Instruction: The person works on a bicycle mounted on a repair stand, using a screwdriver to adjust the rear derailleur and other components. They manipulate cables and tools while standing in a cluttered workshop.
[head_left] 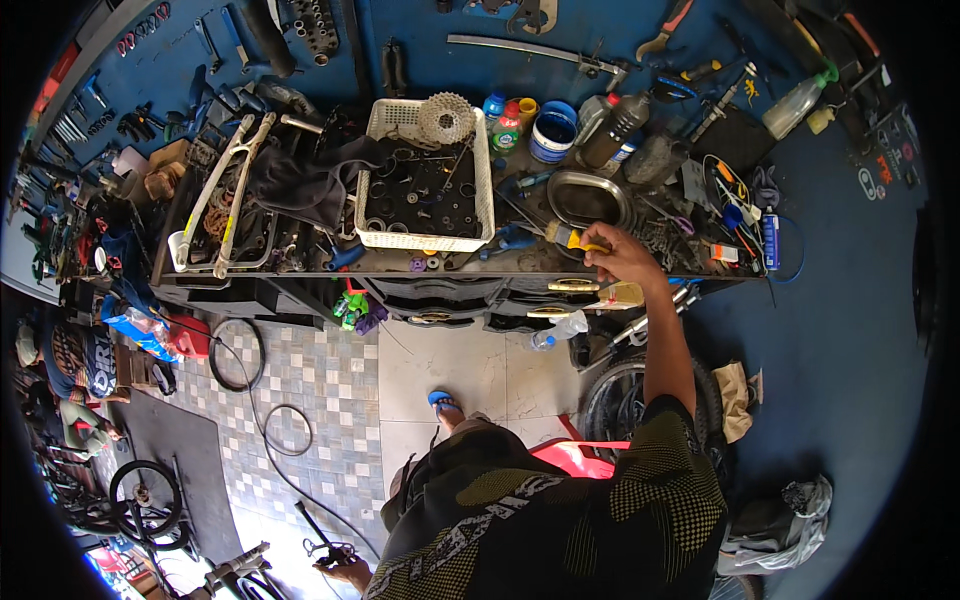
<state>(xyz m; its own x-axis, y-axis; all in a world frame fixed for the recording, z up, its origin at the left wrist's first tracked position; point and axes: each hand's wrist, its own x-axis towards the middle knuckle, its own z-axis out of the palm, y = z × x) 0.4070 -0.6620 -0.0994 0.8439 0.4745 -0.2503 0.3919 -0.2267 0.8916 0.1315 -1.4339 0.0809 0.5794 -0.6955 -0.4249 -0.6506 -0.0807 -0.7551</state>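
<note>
My right hand [622,257] is closed around the yellow handle of a paintbrush [562,234] over the front of the workbench. The brush's bristles point left, just below an oval metal dish [590,199]. Low in the view, my left hand [348,573] is held out over the floor, its fingers wrapped round a dark metal bike part [330,553] that looks like a derailleur. The fingers there are partly hidden. Left of the dish, a white plastic basket [484,205] holds a cassette sprocket [446,119] and several small rings and bolts.
Bottles and a blue tub [553,135] stand at the bench's back. A bike fork [238,185] and dark cloth [310,185] lie at left. Below are drawers [435,297], a bike wheel [610,390] and a red seat [580,458]. A hose [270,465] crosses the floor; people [85,365] are at far left.
</note>
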